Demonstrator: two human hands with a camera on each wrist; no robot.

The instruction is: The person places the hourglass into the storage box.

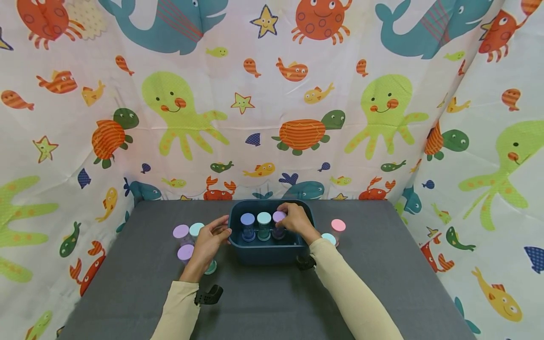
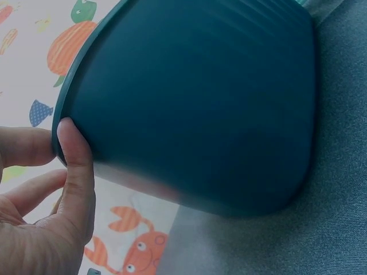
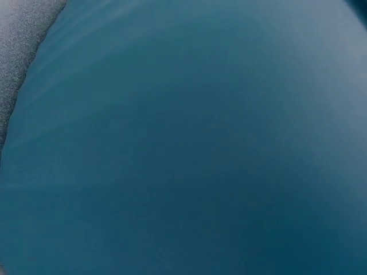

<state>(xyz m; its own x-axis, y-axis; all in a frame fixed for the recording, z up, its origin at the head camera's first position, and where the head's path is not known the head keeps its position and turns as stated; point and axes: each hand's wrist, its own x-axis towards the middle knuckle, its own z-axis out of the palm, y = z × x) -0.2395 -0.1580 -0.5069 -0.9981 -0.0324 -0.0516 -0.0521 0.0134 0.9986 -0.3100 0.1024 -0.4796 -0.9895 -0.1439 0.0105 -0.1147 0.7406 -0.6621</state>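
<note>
A dark blue plastic bin (image 1: 272,255) stands on the grey table, with three capped clear jars in a row inside. Their lids are periwinkle (image 1: 248,219), mint (image 1: 264,217) and lilac (image 1: 279,216). My right hand (image 1: 296,219) reaches over the bin's right side and grips the lilac-lidded jar by its lid. At the left end, my left hand (image 1: 211,240) pinches the bin's rim between thumb and fingers, which the left wrist view shows close up on the bin wall (image 2: 195,103). Only the bin's outer wall (image 3: 183,143) fills the right wrist view; the right hand is hidden there.
Left of the bin, several more jars stand near my left wrist, with lilac lids (image 1: 181,231) and a mint lid (image 1: 196,229). To its right are a pink-lidded jar (image 1: 338,225) and a mint-lidded one (image 1: 328,238). A sea-animal curtain (image 1: 263,141) hangs behind the table (image 1: 272,307).
</note>
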